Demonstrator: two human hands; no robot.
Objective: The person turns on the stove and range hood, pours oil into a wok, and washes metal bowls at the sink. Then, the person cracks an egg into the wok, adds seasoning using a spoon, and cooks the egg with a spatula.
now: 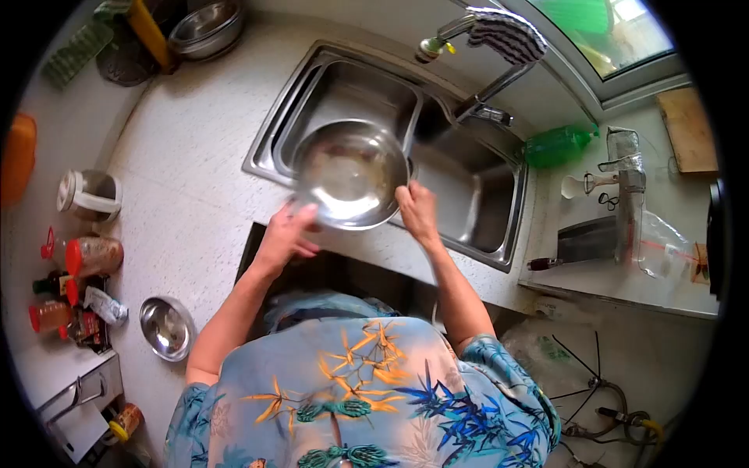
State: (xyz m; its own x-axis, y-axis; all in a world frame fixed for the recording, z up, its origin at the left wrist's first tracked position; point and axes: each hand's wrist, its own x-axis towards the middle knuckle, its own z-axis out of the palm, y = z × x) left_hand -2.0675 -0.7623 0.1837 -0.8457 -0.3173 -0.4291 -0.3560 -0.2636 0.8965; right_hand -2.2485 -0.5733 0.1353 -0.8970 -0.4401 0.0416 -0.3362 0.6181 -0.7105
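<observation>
A wide steel bowl [351, 173] is held over the front of the double sink [476, 195], slightly blurred. My right hand [417, 209] grips its right rim, thumb and fingers closed on the metal. At the bowl's lower left is my left hand [290, 234], its fingers apart and blurred near the rim; whether it touches the bowl is unclear. The bowl's inside looks shiny, with brownish patches that may be reflections.
A faucet [491, 90] with a striped cloth [509, 35] stands behind the sink. Left are a small steel bowl [166, 327], jars [95, 257] and stacked bowls [207, 30]. Right are a green bottle [558, 147], a cleaver [585, 240] and a wooden board [688, 131].
</observation>
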